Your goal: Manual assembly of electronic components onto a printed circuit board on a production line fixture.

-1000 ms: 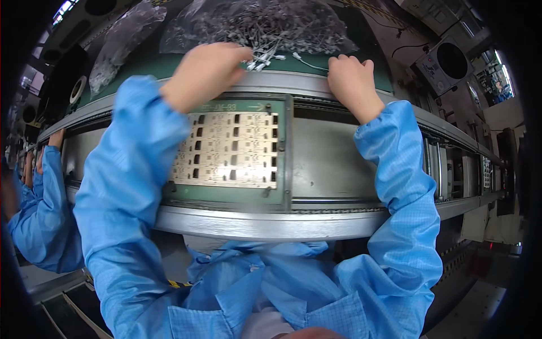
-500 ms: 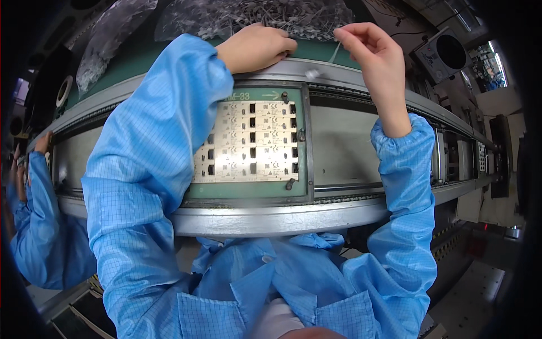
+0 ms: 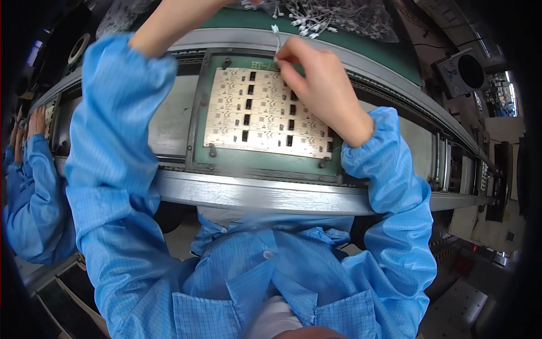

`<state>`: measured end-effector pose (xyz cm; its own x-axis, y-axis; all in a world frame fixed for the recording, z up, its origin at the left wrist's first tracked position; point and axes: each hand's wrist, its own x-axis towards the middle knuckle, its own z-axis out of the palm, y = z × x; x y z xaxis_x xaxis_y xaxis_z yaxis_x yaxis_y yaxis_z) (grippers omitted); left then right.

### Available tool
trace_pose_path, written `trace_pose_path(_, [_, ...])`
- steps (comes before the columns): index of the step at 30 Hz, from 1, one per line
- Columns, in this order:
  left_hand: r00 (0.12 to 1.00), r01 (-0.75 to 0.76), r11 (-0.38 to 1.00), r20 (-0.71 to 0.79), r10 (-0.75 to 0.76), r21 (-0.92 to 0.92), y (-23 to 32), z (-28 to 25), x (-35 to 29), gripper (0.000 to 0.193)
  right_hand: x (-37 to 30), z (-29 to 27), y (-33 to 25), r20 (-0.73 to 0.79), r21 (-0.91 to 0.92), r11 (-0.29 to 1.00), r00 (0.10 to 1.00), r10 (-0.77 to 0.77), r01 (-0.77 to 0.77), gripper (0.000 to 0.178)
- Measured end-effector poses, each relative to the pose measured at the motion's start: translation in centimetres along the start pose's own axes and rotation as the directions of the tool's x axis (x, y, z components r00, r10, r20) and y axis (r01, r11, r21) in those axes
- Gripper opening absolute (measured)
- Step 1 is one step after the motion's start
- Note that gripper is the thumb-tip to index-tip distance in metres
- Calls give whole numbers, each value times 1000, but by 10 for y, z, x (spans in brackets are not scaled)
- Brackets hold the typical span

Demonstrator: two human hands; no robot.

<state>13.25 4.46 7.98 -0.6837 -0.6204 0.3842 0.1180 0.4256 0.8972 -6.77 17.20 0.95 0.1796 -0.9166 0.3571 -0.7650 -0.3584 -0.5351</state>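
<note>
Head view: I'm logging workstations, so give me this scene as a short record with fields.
panel: pale, dark components, in a green carrier
carrier: between metal rails
left hand: at the top edge, mostly cut off; grip not visible
right hand: over the panel's far side, seemingly pinching a white lead
beyond: heap of leads
left side: co-worker's hand

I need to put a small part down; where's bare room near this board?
The conveyor bed looks bare between left sleeve and green fixture, and between right sleeve and metal bars. Crowded: the fixture's far right corner, beneath the right hand pinching a white cable, and the cable pile.
</note>
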Motion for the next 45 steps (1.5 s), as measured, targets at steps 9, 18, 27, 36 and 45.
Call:
trace_pose_path(9, [988,-4,712,-106,110,702,-32,-11,-110,13,2,19,0,42,-144,977,987,-154,159,8])
trace_pose_path(18, [983,-81,515,-17,182,854,-48,-10,-110,11,-2,-2,-11,155,-309,891,942,-297,332,12])
trace_pose_path(27, [989,14,523,-87,116,852,-47,13,-110,3,53,-68,109,-45,-384,921,995,-92,68,19])
trace_pose_path(36, [994,105,581,-102,-39,807,-43,4,-108,4,98,-18,89,61,-384,898,976,-210,217,24])
trace_pose_path(45, [998,38,557,-62,24,830,-45,1,-107,4,112,-17,60,90,-337,940,996,-27,56,24])
